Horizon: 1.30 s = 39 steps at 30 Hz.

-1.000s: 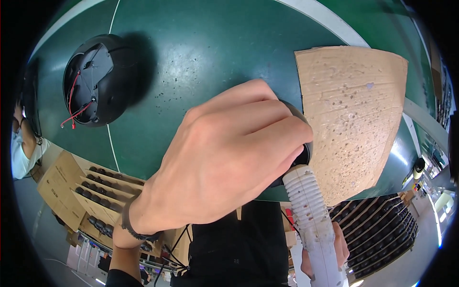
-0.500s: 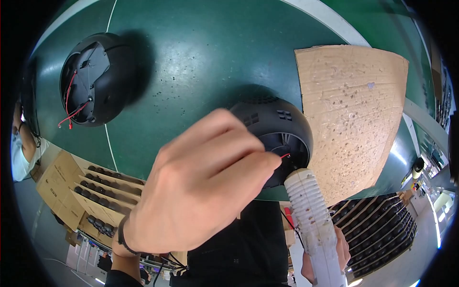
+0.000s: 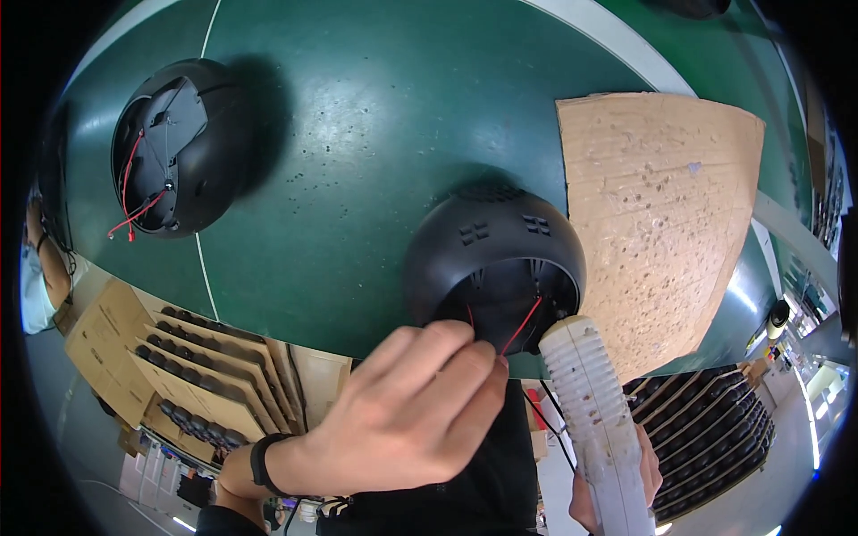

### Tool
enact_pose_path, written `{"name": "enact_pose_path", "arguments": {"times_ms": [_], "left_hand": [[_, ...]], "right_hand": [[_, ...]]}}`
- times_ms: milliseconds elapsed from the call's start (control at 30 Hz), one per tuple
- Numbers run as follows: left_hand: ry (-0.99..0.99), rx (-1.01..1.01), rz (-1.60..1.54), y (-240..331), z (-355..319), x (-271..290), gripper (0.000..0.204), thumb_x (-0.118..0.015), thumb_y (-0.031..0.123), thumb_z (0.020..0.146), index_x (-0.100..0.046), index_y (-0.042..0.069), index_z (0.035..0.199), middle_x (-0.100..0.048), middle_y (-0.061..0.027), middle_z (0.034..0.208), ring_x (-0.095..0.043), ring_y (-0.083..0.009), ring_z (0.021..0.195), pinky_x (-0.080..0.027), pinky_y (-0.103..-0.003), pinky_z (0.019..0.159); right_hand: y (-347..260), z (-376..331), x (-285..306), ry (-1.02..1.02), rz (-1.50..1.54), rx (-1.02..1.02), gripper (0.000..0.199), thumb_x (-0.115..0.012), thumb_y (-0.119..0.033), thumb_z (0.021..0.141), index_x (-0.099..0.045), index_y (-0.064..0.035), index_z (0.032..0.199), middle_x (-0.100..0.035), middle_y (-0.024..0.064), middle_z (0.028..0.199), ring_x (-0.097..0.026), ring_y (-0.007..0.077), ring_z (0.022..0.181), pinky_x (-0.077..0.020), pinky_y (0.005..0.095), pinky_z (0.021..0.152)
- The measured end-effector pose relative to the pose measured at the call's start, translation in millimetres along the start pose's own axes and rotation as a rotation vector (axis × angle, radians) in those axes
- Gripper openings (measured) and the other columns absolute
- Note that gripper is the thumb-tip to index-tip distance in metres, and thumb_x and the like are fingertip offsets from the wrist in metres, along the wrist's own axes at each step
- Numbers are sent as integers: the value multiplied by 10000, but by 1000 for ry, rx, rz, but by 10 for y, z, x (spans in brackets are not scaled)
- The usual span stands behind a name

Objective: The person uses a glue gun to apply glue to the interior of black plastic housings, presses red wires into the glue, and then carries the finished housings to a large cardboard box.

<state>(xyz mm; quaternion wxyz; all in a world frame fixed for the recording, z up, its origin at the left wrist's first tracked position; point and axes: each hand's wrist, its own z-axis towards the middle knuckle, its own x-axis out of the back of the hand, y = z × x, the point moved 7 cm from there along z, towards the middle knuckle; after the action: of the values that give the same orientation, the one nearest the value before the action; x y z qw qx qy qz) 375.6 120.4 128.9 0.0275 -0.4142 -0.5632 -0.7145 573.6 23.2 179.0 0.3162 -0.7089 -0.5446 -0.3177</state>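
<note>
Viewpoint: we look from our head-worn fisheye, straight down.
Nearness: close over the green table; our hands enter from below.
Distortion: edges bend toward the rim.

We see open green tabletop between the black dome housing at the near edge and the second housing far left. The cardboard sheet closes off the right side, and the white tool blocks the dome's near right.
</note>
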Motion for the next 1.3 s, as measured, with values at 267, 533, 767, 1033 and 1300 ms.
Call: {"name": "enact_pose_path", "arguments": {"times_ms": [267, 533, 767, 1033, 1300], "left_hand": [[-114, -77, 16, 128, -11, -142, 314, -698, 101, 615, -727, -32, 898, -642, -111, 973, -610, -248, 911, -502, -316, 651], [-84, -93, 39, 111, -12, -143, 315, -692, 100, 607, -727, -35, 891, -643, -111, 973, -614, -245, 908, -500, -309, 655], [-80, -91, 53, 114, -13, -128, 295, -708, 102, 609, -728, -23, 875, -642, -100, 940, -618, -238, 898, -493, -300, 652], [29, -58, -34, 4, 57, 45, 317, -754, 57, 580, -745, -11, 890, -644, -89, 904, -619, -245, 829, -499, -311, 626], [257, 21, -295, -299, 355, 311, 364, -862, 86, 689, -750, -3, 1024, -696, -135, 931, -649, -293, 779, -528, -363, 673]], "right_hand": [[45, 38, -36, -21, 37, -17, 422, -685, -122, 839, -598, 42, 1217, -662, 225, 1119, -694, 374, 1031, -601, 395, 766], [83, 43, -34, -42, 76, -44, 417, -683, -120, 844, -597, 41, 1218, -663, 224, 1120, -693, 372, 1033, -603, 394, 765], [129, 31, -43, -54, 114, -67, 412, -681, -118, 847, -596, 41, 1218, -663, 223, 1121, -693, 371, 1035, -604, 394, 764], [203, -10, -54, -63, 157, -106, 407, -679, -116, 852, -595, 41, 1219, -663, 222, 1121, -692, 369, 1038, -605, 393, 763], [241, -62, -86, -79, 210, -128, 402, -676, -113, 856, -595, 40, 1219, -663, 221, 1122, -692, 367, 1040, -606, 392, 762]]}}
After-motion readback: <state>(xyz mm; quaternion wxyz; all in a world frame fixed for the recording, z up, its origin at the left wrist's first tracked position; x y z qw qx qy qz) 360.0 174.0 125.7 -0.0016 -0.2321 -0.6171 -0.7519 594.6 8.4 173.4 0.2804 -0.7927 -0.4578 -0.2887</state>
